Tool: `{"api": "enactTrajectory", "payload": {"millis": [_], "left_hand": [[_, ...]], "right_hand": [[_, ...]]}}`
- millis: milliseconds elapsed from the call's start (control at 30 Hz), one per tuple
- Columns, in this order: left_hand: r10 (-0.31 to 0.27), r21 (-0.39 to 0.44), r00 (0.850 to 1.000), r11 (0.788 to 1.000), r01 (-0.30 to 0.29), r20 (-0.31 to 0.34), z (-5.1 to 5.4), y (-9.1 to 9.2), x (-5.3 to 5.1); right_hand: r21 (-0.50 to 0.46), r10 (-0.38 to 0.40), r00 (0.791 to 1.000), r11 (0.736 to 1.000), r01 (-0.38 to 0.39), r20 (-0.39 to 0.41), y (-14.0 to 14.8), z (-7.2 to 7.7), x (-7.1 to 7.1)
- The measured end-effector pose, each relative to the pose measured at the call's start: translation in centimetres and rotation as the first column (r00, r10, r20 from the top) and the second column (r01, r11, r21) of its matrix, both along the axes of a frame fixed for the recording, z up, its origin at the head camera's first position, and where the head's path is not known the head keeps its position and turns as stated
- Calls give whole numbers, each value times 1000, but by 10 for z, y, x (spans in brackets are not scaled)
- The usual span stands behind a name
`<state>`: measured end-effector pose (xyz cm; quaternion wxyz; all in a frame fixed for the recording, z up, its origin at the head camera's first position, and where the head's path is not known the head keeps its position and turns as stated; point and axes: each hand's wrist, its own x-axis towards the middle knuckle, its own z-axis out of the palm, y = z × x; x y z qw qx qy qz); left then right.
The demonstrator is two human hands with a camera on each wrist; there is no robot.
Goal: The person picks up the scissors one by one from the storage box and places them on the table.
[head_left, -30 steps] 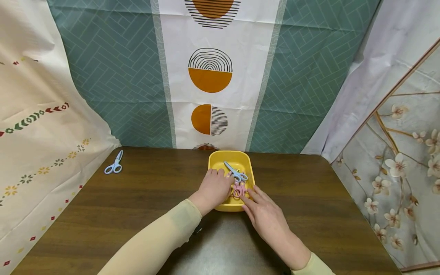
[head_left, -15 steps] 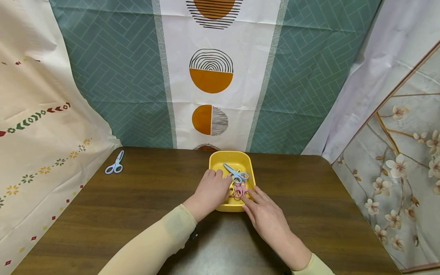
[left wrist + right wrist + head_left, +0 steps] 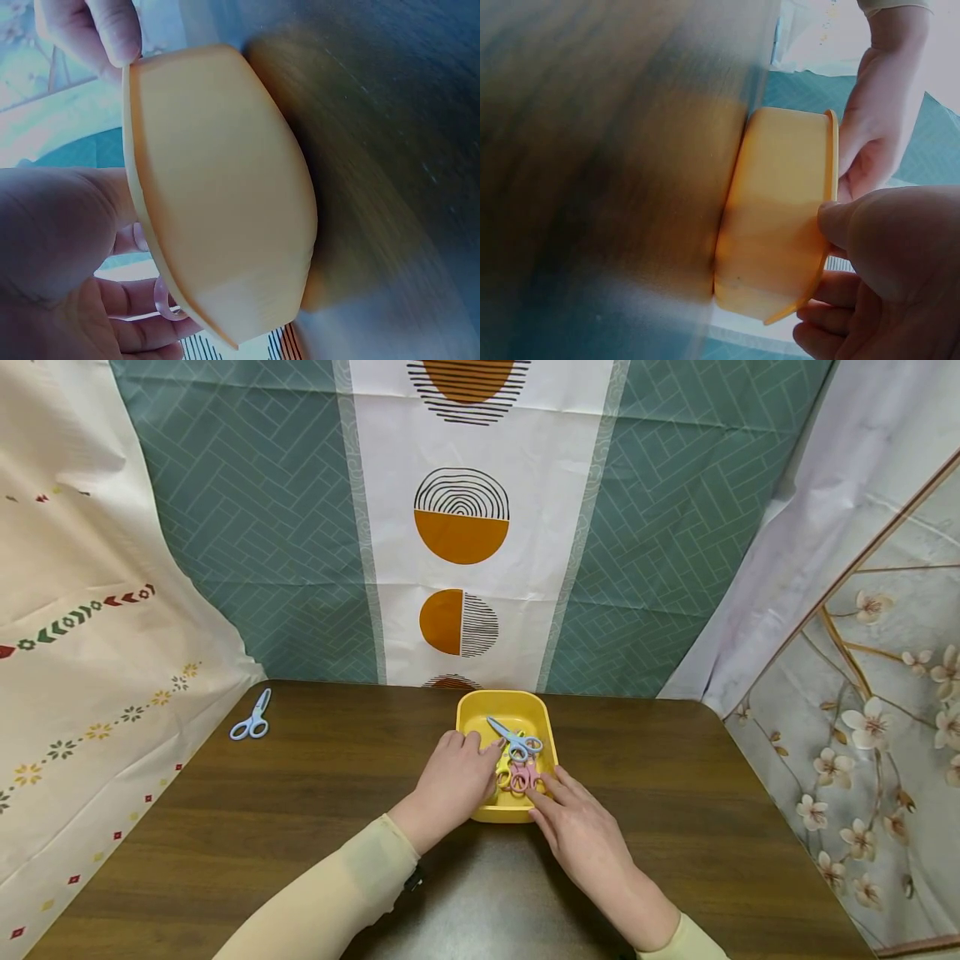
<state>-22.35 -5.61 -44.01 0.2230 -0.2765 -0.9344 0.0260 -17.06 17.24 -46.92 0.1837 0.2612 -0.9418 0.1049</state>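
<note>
A yellow bin (image 3: 504, 815) holds several scissors: a blue pair (image 3: 517, 743) on top, pink handles (image 3: 519, 779) below, and yellow handles (image 3: 504, 772) beside them. My left hand (image 3: 459, 779) reaches over the bin's left side with curled fingers. A pink scissor ring (image 3: 166, 301) shows at those fingers in the left wrist view; the rest of that pair is mostly hidden. With thumb and fingers my right hand (image 3: 585, 831) grips the bin's near right rim, the thumb (image 3: 832, 219) against it in the right wrist view.
Another pair of light blue scissors (image 3: 251, 718) lies at the far left corner of the brown wooden table (image 3: 337, 735). Patterned cloths hang behind the table and along both sides.
My left hand has shifted a little left and toward me, uncovering more of the yellow handles. The blue scissors in the bin have moved slightly. My right hand stays at the rim.
</note>
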Motion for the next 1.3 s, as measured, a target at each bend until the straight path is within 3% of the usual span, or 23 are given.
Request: {"api": "enactTrajectory", "payload": {"millis": [367,900,1100,1300], "left_hand": [[-6,68,1000,998,7,-19,2,-12,6],[-12,196,993,980,34,-115,-3,-33,10],[-10,208,985,977,46,-171,-5,-43,14],[19,197,986,980,15,-168,-3,-52,19]], "right_hand": [[-2,-4,1000,1000,4,14,-1,-1,-1],[-6,-6,1000,1000,6,30,-1,1,0],[-7,-1,1000,1000,1,13,-1,1,0],[-6,3,1000,1000,-3,10,-1,0,0]]}}
